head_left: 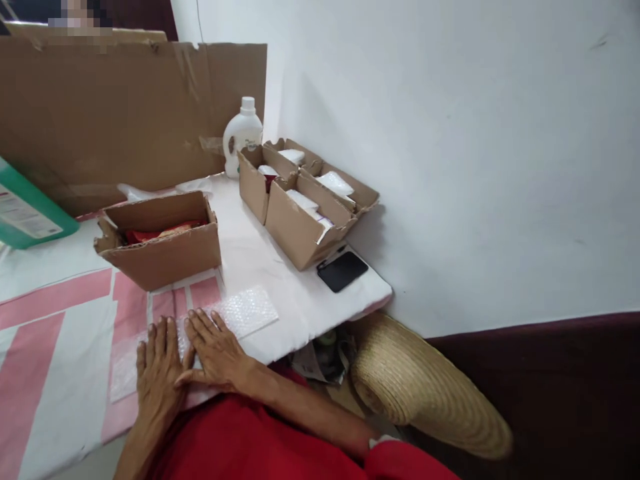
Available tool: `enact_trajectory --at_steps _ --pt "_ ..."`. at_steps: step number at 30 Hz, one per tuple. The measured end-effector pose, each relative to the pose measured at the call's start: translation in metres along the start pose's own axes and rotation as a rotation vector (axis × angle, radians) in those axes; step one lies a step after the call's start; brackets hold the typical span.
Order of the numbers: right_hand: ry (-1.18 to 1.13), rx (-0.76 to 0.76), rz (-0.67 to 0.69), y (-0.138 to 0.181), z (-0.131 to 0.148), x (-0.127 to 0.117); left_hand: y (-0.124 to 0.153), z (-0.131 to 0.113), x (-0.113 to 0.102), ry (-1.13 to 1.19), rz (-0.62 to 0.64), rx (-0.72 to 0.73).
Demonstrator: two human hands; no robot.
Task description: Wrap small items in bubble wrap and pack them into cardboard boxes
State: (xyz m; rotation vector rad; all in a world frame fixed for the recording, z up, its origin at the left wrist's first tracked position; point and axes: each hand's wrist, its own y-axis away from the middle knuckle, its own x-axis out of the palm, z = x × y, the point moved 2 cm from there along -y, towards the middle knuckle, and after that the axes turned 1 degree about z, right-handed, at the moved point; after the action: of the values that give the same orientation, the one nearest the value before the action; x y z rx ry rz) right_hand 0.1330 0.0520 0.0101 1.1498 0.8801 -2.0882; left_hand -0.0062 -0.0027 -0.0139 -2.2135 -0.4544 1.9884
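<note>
A strip of bubble wrap lies flat near the front edge of the cloth-covered table. My left hand rests palm down on it with the fingers stretched out. Close beside, my right hand is also laid flat on the wrap, its thumb touching or nearly touching the left hand. Neither hand grips anything. The middle of the strip is hidden under my hands. Just beyond them stands an open cardboard box with red packets inside.
A divided cardboard box holds white bubble-wrapped items. Before it lies a black phone. Behind stand a white jug and a large cardboard panel. A green container is at left, a rolled straw mat below the table's right edge.
</note>
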Motion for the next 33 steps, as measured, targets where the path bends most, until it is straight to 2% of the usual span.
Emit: enact_trajectory --at_steps 5,9,14,18,21,24,27,30,33 --pt "0.05 0.226 -0.015 0.034 -0.053 -0.005 0.003 0.005 -0.02 0.016 0.105 -0.092" --pt "0.092 0.4 -0.009 0.052 -0.081 -0.025 0.012 0.032 -0.033 -0.003 0.132 -0.198" --pt "0.091 0.422 0.05 0.052 -0.088 -0.032 0.02 0.066 -0.047 -0.013 0.171 -0.333" --pt "0.107 0.407 0.059 0.045 -0.097 -0.034 0.016 0.061 -0.066 -0.049 0.166 -0.47" --pt "0.119 0.394 0.065 0.037 -0.102 -0.04 0.011 0.05 -0.075 0.007 0.246 -0.606" --pt "0.138 0.375 0.01 0.025 -0.087 -0.042 0.007 0.05 -0.076 0.054 0.383 -0.748" --pt "0.102 0.167 -0.076 0.013 -0.044 -0.029 0.004 0.061 -0.071 0.084 0.447 -0.814" --pt "0.039 -0.06 -0.028 0.005 0.001 -0.007 0.004 0.071 -0.066 0.153 0.444 -0.8" --pt "0.023 -0.118 0.047 0.003 0.02 0.009 0.005 0.072 -0.068 0.224 0.352 -0.776"
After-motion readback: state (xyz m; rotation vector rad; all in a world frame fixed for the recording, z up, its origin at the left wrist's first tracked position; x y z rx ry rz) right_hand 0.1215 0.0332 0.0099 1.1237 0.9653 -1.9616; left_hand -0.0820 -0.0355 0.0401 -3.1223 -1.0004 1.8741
